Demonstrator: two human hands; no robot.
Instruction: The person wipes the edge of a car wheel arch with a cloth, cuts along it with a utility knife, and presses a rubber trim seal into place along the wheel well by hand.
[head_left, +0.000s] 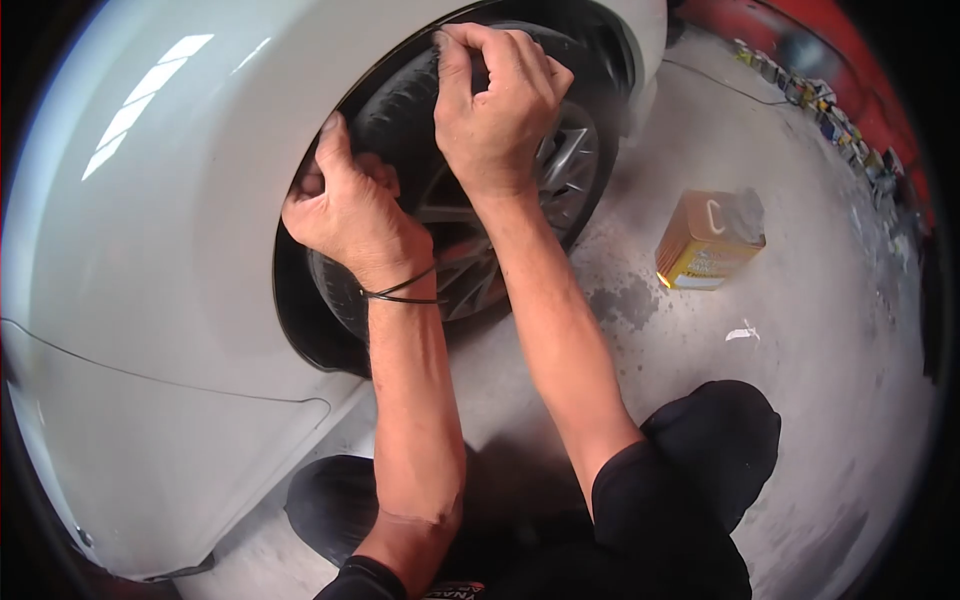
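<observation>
My left hand [355, 205] grips the wheel arch edge [283, 265] of a white car, its thumb up against the rim and its fingers curled inward. Higher along the same arch, my right hand [500, 100] has thumb and index finger closed in a pinch close to the edge. Whatever lies between those fingertips is too small to make out. Behind both hands sits the tire [405, 105] with its grey spoked wheel [570, 160], partly covered by my hands and forearms. A thin dark band circles my left wrist.
To the right, a yellow-brown metal can [710, 240] with a handle stands on the grey concrete floor [800, 400]. A white scrap [742, 331] lies near it. Several small containers [840, 125] line the far right beside a red surface. My bent knees flank my arms.
</observation>
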